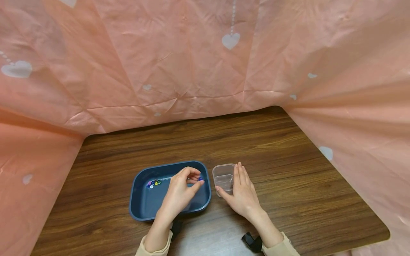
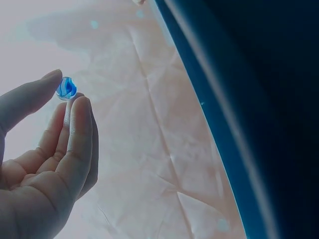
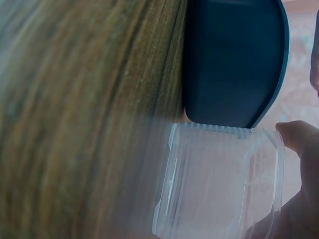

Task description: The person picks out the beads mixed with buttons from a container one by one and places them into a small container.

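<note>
My left hand [image 1: 180, 188] pinches a glass marble [image 2: 66, 88], clear with blue swirls, between thumb and fingertips. In the head view this hand is above the right part of a dark blue basin [image 1: 150, 204], with the marble near the basin's right rim. Several small coloured marbles [image 1: 154, 183] lie together on the basin's floor, left of the hand. My right hand [image 1: 244, 193] rests at a clear plastic container [image 1: 223, 179], its straight fingers along the right side and its thumb at the near left rim. In the right wrist view the container [image 3: 214, 174] stands upright on the table.
The basin and the container stand side by side on a brown wood-grain table [image 1: 298, 170]. Pink cloth [image 1: 192, 53] with white hearts hangs around the table's back and sides. A black strap piece [image 1: 252, 242] is at the right wrist.
</note>
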Available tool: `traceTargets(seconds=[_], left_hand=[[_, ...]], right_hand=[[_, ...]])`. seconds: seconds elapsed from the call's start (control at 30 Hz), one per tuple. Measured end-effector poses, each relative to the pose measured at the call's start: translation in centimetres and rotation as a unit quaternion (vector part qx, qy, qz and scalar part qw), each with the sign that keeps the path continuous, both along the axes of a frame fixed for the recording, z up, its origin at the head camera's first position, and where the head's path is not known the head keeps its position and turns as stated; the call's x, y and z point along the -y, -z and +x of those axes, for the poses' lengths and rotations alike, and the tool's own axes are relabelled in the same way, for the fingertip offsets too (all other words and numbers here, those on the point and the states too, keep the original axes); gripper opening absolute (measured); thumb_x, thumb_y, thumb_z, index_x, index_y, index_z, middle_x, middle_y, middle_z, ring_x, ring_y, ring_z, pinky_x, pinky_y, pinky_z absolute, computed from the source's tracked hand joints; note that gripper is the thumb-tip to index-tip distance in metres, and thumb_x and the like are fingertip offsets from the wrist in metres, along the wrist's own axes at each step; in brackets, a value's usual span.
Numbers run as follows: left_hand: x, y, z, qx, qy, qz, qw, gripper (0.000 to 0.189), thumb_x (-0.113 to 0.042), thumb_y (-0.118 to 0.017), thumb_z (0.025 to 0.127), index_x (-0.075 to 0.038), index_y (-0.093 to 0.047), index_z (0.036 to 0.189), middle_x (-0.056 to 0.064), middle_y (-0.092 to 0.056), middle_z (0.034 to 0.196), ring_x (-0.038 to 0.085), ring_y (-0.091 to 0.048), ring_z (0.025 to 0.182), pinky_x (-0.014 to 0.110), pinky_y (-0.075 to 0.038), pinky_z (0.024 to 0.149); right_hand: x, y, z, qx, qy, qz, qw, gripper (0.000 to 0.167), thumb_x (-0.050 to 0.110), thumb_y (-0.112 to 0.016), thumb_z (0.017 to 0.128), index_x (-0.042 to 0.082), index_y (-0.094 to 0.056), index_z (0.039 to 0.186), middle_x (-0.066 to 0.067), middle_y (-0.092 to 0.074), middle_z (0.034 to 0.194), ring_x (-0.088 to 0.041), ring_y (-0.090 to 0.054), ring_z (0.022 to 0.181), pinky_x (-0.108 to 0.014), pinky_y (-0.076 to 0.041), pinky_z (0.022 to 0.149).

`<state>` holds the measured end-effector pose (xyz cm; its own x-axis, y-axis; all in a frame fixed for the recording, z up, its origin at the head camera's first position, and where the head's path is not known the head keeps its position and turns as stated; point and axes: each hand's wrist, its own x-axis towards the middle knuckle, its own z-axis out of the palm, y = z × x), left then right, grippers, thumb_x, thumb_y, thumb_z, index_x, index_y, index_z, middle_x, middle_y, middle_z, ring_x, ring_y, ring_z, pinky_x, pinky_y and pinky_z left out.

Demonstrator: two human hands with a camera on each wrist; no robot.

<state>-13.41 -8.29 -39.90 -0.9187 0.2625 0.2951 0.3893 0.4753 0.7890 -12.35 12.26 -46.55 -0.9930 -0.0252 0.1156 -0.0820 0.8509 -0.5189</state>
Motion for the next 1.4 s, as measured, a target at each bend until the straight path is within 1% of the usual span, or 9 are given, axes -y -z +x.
traceTargets(seconds=[0.13, 0.23, 0.43, 0.53, 0.73, 0.83, 1.07, 1.17, 1.4], left_hand=[[-0.3, -0.1, 0.0, 0.002, 0.006, -0.002, 1.0000, 0.018, 0.000, -0.075, 0.084, 0.000, -0.065, 0.100, 0.012, -0.065, 0.095, 0.020, -0.063, 0.084, 0.024, -0.056, 0.075], [-0.5, -0.1, 0.0, 0.004, 0.009, -0.001, 0.9999, 0.018, 0.000, -0.074, 0.085, 0.000, -0.065, 0.100, 0.013, -0.064, 0.096, 0.020, -0.063, 0.084, 0.024, -0.056, 0.075], [-1.0, -0.2, -0.1, 0.006, 0.010, 0.002, 0.9999, 0.018, 0.000, -0.074, 0.085, 0.002, -0.065, 0.100, 0.009, -0.064, 0.094, 0.020, -0.064, 0.085, 0.034, -0.058, 0.076], [-1.2, -0.2, -0.2, 0.007, 0.013, 0.005, 0.9999, 0.018, 0.001, -0.073, 0.085, 0.002, -0.065, 0.100, 0.009, -0.064, 0.094, 0.021, -0.064, 0.085, 0.037, -0.058, 0.076], [-1.7, -0.1, -0.2, 0.013, 0.018, 0.001, 0.9997, 0.019, 0.000, -0.073, 0.085, 0.002, -0.064, 0.102, 0.009, -0.064, 0.096, 0.021, -0.065, 0.086, 0.037, -0.058, 0.077], [-2.0, -0.2, -0.2, 0.011, 0.020, 0.002, 0.9997, 0.019, 0.001, -0.073, 0.085, 0.002, -0.064, 0.101, 0.010, -0.064, 0.096, 0.022, -0.065, 0.085, 0.036, -0.058, 0.077], [-2.6, -0.2, -0.3, -0.001, 0.020, 0.009, 0.9998, 0.019, 0.002, -0.074, 0.084, 0.002, -0.065, 0.101, 0.010, -0.064, 0.095, 0.021, -0.065, 0.085, 0.030, -0.058, 0.076], [-2.9, -0.1, -0.4, 0.003, 0.023, 0.012, 0.9996, 0.019, 0.003, -0.072, 0.085, 0.002, -0.065, 0.102, 0.012, -0.064, 0.096, 0.021, -0.065, 0.086, 0.032, -0.058, 0.077], [-3.5, -0.1, -0.6, 0.012, 0.032, 0.022, 0.9992, 0.020, 0.004, -0.071, 0.085, 0.001, -0.064, 0.103, 0.011, -0.063, 0.097, 0.022, -0.064, 0.087, 0.035, -0.058, 0.078]], right_hand=[[0.0, -0.1, 0.1, 0.000, 0.000, 0.001, 1.0000, 0.101, 0.059, -0.057, 0.090, -0.009, -0.016, 0.151, -0.027, -0.015, 0.159, -0.041, -0.016, 0.146, -0.062, -0.027, 0.111], [0.0, -0.1, 0.1, 0.003, -0.001, 0.000, 1.0000, 0.101, 0.059, -0.057, 0.090, -0.009, -0.016, 0.151, -0.027, -0.014, 0.159, -0.041, -0.016, 0.146, -0.062, -0.027, 0.111], [0.0, 0.0, 0.2, 0.002, -0.001, -0.002, 1.0000, 0.100, 0.058, -0.057, 0.090, -0.010, -0.016, 0.151, -0.027, -0.014, 0.159, -0.042, -0.016, 0.146, -0.062, -0.026, 0.111], [0.0, -0.1, 0.2, 0.003, -0.001, -0.003, 1.0000, 0.100, 0.059, -0.057, 0.090, -0.010, -0.016, 0.151, -0.027, -0.014, 0.159, -0.041, -0.016, 0.146, -0.062, -0.026, 0.111], [0.1, -0.1, 0.2, 0.004, -0.001, -0.003, 1.0000, 0.100, 0.058, -0.057, 0.091, -0.010, -0.016, 0.151, -0.027, -0.014, 0.159, -0.041, -0.015, 0.146, -0.063, -0.026, 0.111], [0.0, 0.0, 0.2, 0.005, 0.000, -0.004, 1.0000, 0.100, 0.057, -0.058, 0.090, -0.010, -0.016, 0.151, -0.027, -0.014, 0.159, -0.042, -0.015, 0.146, -0.063, -0.027, 0.110], [0.0, 0.0, 0.2, 0.005, 0.001, -0.007, 1.0000, 0.099, 0.056, -0.059, 0.090, -0.010, -0.016, 0.151, -0.027, -0.014, 0.159, -0.041, -0.015, 0.146, -0.063, -0.026, 0.110], [0.0, 0.0, 0.2, 0.003, -0.001, -0.006, 1.0000, 0.099, 0.056, -0.058, 0.091, -0.010, -0.016, 0.151, -0.027, -0.014, 0.159, -0.042, -0.015, 0.146, -0.063, -0.027, 0.110], [0.0, -0.1, 0.1, 0.006, -0.002, -0.003, 1.0000, 0.100, 0.058, -0.057, 0.091, -0.010, -0.015, 0.151, -0.027, -0.013, 0.159, -0.041, -0.015, 0.146, -0.063, -0.026, 0.110]])
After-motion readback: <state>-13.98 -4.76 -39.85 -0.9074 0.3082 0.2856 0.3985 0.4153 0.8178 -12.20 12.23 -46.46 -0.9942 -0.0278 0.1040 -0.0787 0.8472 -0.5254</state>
